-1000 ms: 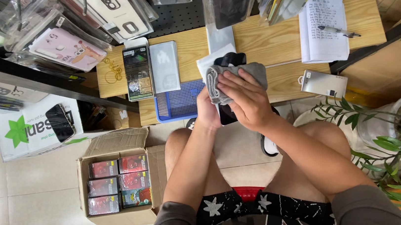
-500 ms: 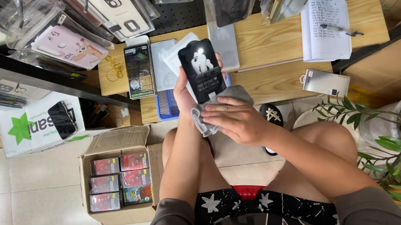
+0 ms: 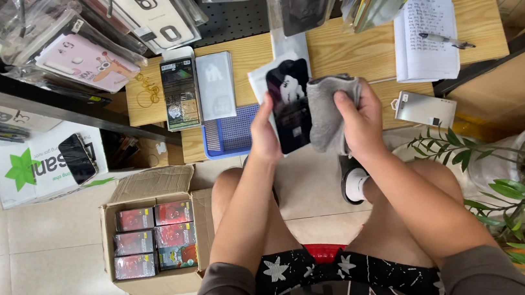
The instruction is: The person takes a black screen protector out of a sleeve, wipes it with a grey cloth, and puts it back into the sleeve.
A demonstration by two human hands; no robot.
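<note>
You wear a dark grey top whose short sleeves end near your elbows, so your forearms and both your left hand [image 3: 266,139] and your right hand [image 3: 359,121] are bare, without rings, a watch or gloves. Your shorts are black with white stars and white lettering, with a red strip at the hem. Your knees and thighs are uncovered.

A single head-worn camera is looking almost straight down over the seated person's lap, sitting close above both forearms. It is facing toward twelve o'clock, taking in the wooden bench [image 3: 356,46] there and the tiled floor [image 3: 35,275] at eight o'clock.
</note>
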